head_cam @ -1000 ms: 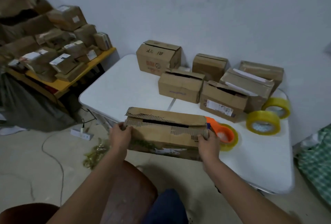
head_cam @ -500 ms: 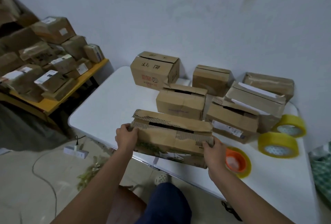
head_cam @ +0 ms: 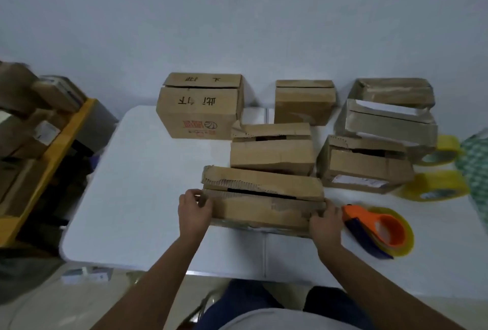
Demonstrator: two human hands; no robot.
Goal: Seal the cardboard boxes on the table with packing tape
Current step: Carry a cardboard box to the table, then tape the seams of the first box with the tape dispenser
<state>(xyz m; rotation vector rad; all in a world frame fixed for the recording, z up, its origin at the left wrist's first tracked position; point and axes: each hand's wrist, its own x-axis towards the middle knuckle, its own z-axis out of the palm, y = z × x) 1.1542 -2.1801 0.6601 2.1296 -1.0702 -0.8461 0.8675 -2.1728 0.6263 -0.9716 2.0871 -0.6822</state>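
Cut off by the right edge: the green checked cloth, with the bench corner lost under it. Half hidden behind boxes: the far yellow tape roll and the near tape roll. Blurred past reading: the stacked parcels at left, the shipping label, and whatever lies in the front box's dark slit.

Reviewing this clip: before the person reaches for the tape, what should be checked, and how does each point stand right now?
1. Long box rests on the table: ok.
2. Left hand and right hand hold its two ends: ok.
3. Top flaps closed flush: not ok, a dark gap shows along the seam.
4. Tape dispenser lies just beside the right hand: ok.
5. Free tape end ready on the dispenser: cannot tell.
6. Spare tape rolls at hand: ok.
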